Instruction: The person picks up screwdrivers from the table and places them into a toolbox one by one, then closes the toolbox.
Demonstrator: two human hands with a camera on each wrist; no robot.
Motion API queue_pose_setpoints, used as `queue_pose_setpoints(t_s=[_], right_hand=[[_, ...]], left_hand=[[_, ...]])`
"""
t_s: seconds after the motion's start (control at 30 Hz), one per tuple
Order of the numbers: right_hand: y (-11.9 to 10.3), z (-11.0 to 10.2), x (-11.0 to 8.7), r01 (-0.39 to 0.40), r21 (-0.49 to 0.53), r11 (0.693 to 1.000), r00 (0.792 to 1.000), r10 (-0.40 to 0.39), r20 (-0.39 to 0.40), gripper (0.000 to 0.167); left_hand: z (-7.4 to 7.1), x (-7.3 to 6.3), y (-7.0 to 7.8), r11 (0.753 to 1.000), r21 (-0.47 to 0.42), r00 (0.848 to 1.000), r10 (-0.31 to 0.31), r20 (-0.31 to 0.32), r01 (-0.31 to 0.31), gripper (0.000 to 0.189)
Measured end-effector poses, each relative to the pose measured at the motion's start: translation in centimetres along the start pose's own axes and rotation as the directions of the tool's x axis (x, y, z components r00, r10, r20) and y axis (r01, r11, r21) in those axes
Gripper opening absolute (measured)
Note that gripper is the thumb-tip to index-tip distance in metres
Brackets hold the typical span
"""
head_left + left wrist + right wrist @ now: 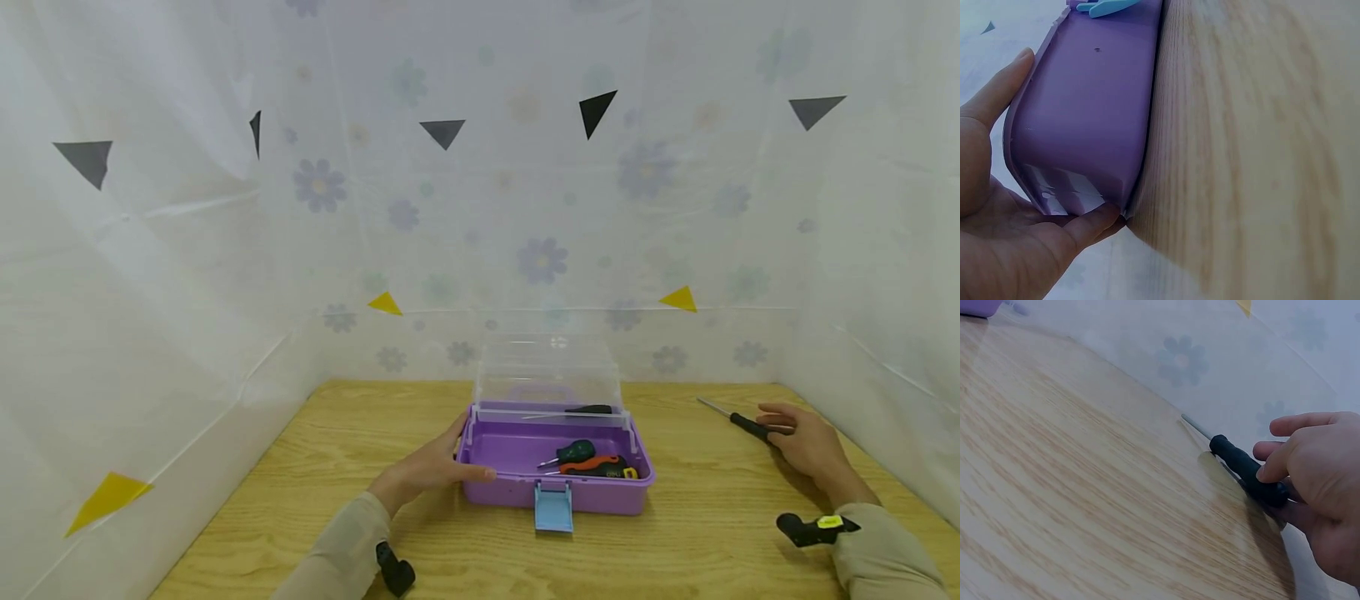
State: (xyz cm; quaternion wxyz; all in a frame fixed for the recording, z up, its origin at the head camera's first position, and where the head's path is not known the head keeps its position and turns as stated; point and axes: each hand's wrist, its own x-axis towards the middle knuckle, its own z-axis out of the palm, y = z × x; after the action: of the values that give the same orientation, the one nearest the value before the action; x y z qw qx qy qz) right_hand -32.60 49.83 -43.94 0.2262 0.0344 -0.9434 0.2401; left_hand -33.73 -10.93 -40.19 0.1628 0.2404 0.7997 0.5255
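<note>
While the left grip [429, 469] holds the box [502, 492] by its left end, between the table's [675, 542] side edges, the right grip [808, 448] pinches the screwdriver [748, 426] by its handle, near the right edge. Pinching nearer the handle's middle should steady the tip; light pressure should do for the box.

From where I stand, pale flower-patterned sheeting [480, 208] fills the upper frame, dark triangles [444, 133] dotting it; a wood-grained counter [712, 475] spans the bottom.
</note>
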Motion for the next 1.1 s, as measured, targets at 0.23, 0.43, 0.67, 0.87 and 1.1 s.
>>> queue_pose_setpoints(t_s=[0.23,0.43,0.67,0.87,1.1], right_hand=[[0.0,-0.2,-0.1,-0.029,0.100,0.995,1.000,0.027,0.014,0.047],[-0.1,-0.4,-0.2,-0.081,0.282,0.956,0.996,0.072,0.043,0.052],[-0.3,-1.1,-0.5,-0.066,0.452,0.889,0.997,0.038,0.071,0.054],[-0.6,-1.6,0.0,-0.017,0.565,0.825,0.997,-0.026,0.069,0.051],[-0.9,-2.1,0.3,-0.038,0.803,0.595,0.991,-0.081,0.107,0.053]], left_hand=[[0.0,0.0,0.1,1.000,0.004,1.000,-0.003,-0.002,0.003,0.120],[0.0,0.0,0.2,1.000,0.007,1.000,0.003,-0.003,-0.003,0.120],[0.0,-0.1,0.3,1.000,0.005,1.000,0.006,0.001,-0.006,0.119],[0.0,-0.2,0.3,1.000,-0.004,1.000,0.015,0.007,-0.015,0.117],[0.1,-0.2,0.3,1.000,-0.002,1.000,-0.012,-0.004,0.012,0.117]])
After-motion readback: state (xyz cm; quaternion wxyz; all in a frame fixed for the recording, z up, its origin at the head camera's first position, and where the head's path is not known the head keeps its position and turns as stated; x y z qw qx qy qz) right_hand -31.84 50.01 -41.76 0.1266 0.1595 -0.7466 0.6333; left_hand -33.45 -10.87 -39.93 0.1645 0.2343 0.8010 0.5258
